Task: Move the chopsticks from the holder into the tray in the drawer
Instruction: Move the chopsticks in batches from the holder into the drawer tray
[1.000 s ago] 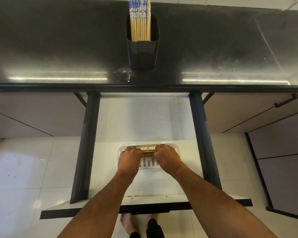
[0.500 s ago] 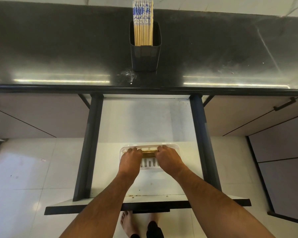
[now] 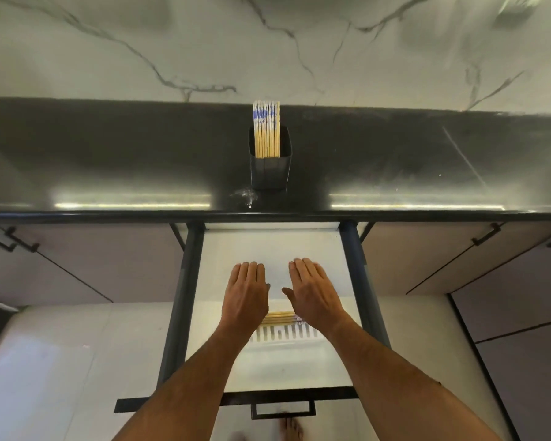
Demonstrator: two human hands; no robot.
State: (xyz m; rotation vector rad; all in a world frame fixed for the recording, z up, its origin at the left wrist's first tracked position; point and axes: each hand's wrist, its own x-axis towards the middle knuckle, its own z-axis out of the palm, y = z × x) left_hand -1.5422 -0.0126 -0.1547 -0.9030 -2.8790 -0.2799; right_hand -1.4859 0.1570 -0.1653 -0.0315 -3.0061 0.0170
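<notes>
The left hand (image 3: 247,294) and the right hand (image 3: 314,292) are both flat and open above the drawer (image 3: 268,246), fingers straight and pointing toward the worktop (image 3: 109,160), and neither hand holds anything. Just under the wrists, a small bundle of chopsticks (image 3: 279,317) lies across the far part of the white slotted tray (image 3: 287,334), which sits on the drawer floor; the ends of the bundle are hidden by the hands. It seems that one batch is already put down and the hands are free for the next one. The next move probably calls for a reach up and forward to the dark holder (image 3: 270,171), which stands on the worktop near its front edge. More chopsticks with blue-patterned tops (image 3: 266,128) stand upright in it, close together, so the task is only partly done.
</notes>
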